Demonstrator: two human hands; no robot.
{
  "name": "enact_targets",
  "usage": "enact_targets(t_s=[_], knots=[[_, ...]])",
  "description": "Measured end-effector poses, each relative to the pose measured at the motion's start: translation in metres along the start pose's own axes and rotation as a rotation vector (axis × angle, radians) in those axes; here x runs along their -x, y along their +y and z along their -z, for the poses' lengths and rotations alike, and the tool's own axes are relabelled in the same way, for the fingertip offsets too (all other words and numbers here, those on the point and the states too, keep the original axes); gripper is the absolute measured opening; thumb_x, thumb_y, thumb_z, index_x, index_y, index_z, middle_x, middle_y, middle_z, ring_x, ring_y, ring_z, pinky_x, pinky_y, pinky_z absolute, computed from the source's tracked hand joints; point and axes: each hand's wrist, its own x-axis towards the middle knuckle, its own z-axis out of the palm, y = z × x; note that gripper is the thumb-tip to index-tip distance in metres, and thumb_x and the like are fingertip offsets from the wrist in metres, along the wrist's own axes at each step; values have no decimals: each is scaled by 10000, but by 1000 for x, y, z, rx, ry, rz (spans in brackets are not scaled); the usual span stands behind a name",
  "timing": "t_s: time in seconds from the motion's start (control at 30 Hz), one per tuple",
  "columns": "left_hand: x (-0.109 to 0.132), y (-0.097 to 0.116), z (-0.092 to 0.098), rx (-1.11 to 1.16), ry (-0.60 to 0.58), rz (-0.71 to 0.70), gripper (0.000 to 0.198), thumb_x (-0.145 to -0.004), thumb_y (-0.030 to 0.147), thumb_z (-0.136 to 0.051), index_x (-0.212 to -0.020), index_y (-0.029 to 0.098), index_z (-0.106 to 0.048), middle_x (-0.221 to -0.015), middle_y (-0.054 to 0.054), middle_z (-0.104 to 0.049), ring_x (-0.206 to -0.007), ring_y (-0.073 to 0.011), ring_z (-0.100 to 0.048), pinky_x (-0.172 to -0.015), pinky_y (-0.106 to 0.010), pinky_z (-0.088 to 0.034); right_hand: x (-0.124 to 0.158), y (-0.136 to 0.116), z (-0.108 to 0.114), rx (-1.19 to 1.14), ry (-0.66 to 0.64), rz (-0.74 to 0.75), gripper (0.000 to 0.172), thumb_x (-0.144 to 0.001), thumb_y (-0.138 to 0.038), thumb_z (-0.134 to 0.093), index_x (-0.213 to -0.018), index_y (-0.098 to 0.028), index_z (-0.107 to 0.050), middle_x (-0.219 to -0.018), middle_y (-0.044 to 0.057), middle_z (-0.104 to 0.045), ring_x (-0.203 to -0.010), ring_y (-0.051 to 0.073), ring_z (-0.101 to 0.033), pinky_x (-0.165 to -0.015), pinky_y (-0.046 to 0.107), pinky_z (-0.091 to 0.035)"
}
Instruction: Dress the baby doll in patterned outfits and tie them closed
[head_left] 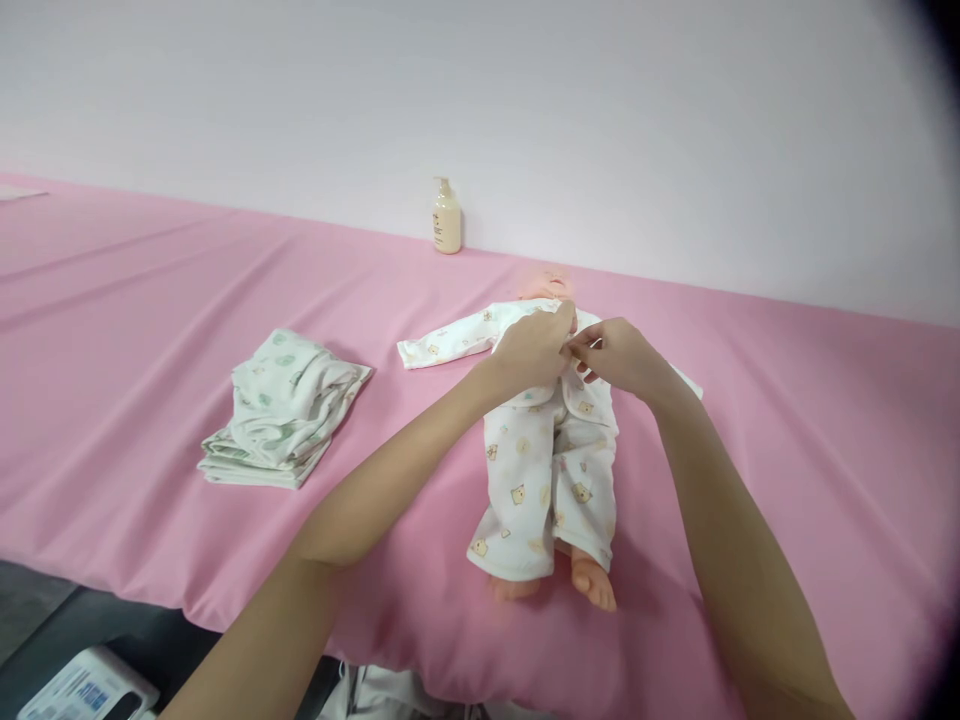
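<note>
A baby doll (592,580) lies on its back on the pink sheet (150,290), feet toward me. It wears a white printed top (450,340) and matching trousers (536,480). Both of my hands meet over the doll's chest. My left hand (529,350) is closed, pinching the front of the top. My right hand (619,355) is closed too, pinching the opposite edge of the top. The doll's head shows just beyond my hands; its chest is hidden by them.
A folded stack of white and green baby clothes (281,410) lies to the left of the doll. A cream pump bottle (446,217) stands at the back by the wall. A white device (82,690) sits below the near edge, at bottom left.
</note>
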Motion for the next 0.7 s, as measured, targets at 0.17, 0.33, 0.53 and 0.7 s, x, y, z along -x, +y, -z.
enact_targets(t_s=[0.17, 0.33, 0.53, 0.7], knots=[[-2, -7, -4, 55, 46, -41, 102, -837, 194, -474, -938, 187, -465, -726, -25, -621, -659, -179, -566, -575, -277, -375, 6, -5, 8, -78, -210, -26, 178, -768, -128, -506, -683, -148, -661, -693, 81, -665, -593, 186, -637, -511, 305, -542], [-3, -7, -5, 195, 63, -25, 70, -815, 169, -468, -881, 191, -457, -690, 3, -603, -645, -152, -553, -576, -258, -376, 6, -8, 11, -213, -247, -49, 108, -770, -169, -557, -737, -136, -655, -782, 102, -665, -609, 187, -636, -510, 309, -557], [-7, -10, -16, 288, 52, -72, 235, -790, 90, -400, -1005, 173, -446, -790, -33, -616, -708, -162, -578, -630, -269, -420, -13, 13, -4, -180, -53, -173, 365, -814, -496, -542, -638, -177, -513, -621, 41, -579, -542, 156, -561, -480, 276, -464], [-11, -15, -31, 35, 163, -39, 352, -757, 47, -404, -1088, 161, -439, -962, -87, -606, -878, -205, -580, -704, -298, -447, -23, 32, -17, -15, 89, -99, 315, -759, -495, -593, -756, -181, -569, -702, 14, -592, -648, 145, -532, -594, 258, -397]])
